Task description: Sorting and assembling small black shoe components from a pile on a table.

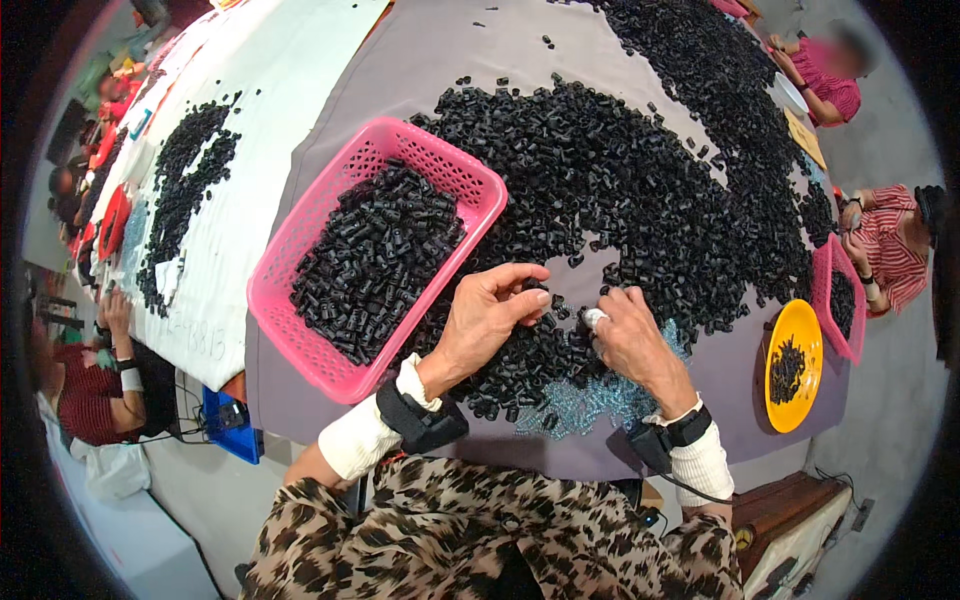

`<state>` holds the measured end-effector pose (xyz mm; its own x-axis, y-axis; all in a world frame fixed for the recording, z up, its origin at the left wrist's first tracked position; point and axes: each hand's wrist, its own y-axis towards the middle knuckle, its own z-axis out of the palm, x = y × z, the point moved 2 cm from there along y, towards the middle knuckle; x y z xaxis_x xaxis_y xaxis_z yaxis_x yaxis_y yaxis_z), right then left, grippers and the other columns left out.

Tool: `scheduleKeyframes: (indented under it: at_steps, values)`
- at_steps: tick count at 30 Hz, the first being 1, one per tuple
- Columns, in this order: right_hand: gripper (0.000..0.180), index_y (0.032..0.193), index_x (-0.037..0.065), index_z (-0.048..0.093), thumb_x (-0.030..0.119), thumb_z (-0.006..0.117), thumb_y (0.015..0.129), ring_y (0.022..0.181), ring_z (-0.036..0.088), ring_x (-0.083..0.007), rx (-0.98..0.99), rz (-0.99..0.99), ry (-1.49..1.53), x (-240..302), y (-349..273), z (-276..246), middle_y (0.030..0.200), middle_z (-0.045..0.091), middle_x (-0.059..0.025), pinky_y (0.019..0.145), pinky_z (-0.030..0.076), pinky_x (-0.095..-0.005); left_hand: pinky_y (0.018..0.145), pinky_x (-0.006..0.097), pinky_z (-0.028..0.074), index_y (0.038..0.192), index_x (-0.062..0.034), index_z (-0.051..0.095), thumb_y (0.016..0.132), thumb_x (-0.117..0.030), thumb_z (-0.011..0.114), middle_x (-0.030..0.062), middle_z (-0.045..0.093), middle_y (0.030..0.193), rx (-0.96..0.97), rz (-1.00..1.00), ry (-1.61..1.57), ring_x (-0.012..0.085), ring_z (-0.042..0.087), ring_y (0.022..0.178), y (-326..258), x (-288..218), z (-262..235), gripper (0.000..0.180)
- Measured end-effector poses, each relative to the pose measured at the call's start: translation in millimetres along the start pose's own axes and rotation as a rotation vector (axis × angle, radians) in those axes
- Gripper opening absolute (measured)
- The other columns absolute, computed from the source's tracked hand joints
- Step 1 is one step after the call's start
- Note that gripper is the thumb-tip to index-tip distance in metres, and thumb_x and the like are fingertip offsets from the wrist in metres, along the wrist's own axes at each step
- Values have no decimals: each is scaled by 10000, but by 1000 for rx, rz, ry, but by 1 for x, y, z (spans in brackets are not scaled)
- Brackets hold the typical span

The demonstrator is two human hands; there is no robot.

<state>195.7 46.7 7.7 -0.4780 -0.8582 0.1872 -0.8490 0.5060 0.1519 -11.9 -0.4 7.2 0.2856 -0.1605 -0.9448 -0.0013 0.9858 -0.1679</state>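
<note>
My left hand (pixel 488 318) is closed in a pinch, with thumb and forefinger round a small black plastic piece (pixel 533 286). Just to its right, my right hand (pixel 638 345) has its fingers curled together over the pile; what they hold is hidden. A white wrap covers one of its fingertips. Under and beyond both hands spreads a large heap of small black plastic pieces (pixel 570 170). Small clear bluish pieces (pixel 595 405) lie by my right wrist. Left of my left hand, a pink plastic basket (pixel 483 190) holds many black pieces that look longer than the loose ones.
At the right stand a yellow plate (pixel 812 345) with black pieces and another pink basket (pixel 848 340). Co-workers sit along the right (pixel 895 240) and left (pixel 95 385) sides. A white-covered table (pixel 215 330) with more black pieces adjoins on the left; a blue tray (pixel 228 430) is below its edge.
</note>
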Motion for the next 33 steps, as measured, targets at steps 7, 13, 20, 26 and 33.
scheduleKeyframes:
  at_steps: [7, 13, 20, 26, 33]
  values:
    - [130, 861, -18, 597, 13, 646, 744, 791, 596, -318, -144, 289, 391, -5, 6, -14, 828, 610, -145, 731, 471, -392, 589, 208, 453, 1030, -7, 666, 848, -80, 668, -16, 597, 730, -30, 53, 107, 49, 544, 638, 0, 5, 4, 196]
    - [221, 1029, -35, 609, -29, 604, 808, 845, 678, -227, -256, 291, 743, 9, 34, -32, 938, 677, -131, 741, 538, -313, 583, 230, 434, 1004, 7, 662, 812, -83, 689, 17, 594, 760, -86, 128, 281, 69, 548, 666, -3, -3, 6, 214]
    - [328, 1148, -51, 539, -43, 590, 825, 918, 681, -234, -241, 327, 934, 18, 49, -33, 1025, 678, -134, 792, 547, -316, 601, 262, 397, 1016, -45, 702, 785, -63, 711, 20, 547, 733, -89, 286, 579, 111, 497, 666, -1, -10, 6, 231]
    - [384, 1152, -60, 533, -39, 598, 774, 894, 679, -311, -175, 220, 782, 15, 50, -33, 978, 676, -184, 764, 538, -347, 619, 309, 431, 1019, -43, 699, 743, -27, 693, 72, 546, 741, -65, 444, 676, 185, 537, 675, -3, -11, 11, 276]
    - [384, 1126, -72, 543, -45, 599, 747, 841, 665, -348, -86, 197, 708, 16, 60, -44, 941, 658, -208, 730, 526, -377, 622, 336, 454, 987, -31, 696, 729, -9, 673, 94, 543, 748, -53, 514, 798, 229, 561, 683, -4, -19, 14, 260]
